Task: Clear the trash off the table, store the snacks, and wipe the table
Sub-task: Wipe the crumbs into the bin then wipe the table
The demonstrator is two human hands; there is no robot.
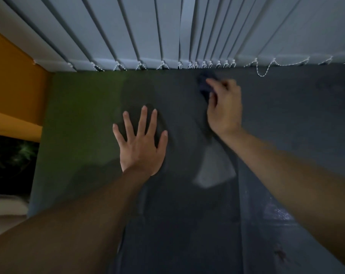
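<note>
The dark table (84,119) fills most of the head view, dimly lit. My left hand (141,143) lies flat on it near the middle, palm down with fingers spread and nothing in it. My right hand (225,107) reaches toward the table's far edge and is closed on a dark blue cloth (205,86), which is pressed on the tabletop just below the blinds. The cloth looks blurred. A pale reflection (215,171) shows on the surface under my right forearm. No trash or snacks are in view.
White vertical blinds (167,30) with a beaded chain (262,73) hang along the table's far edge. An orange wall (11,80) stands at the left, with a dark opening (9,163) below it. A wet sheen (278,212) marks the table at lower right.
</note>
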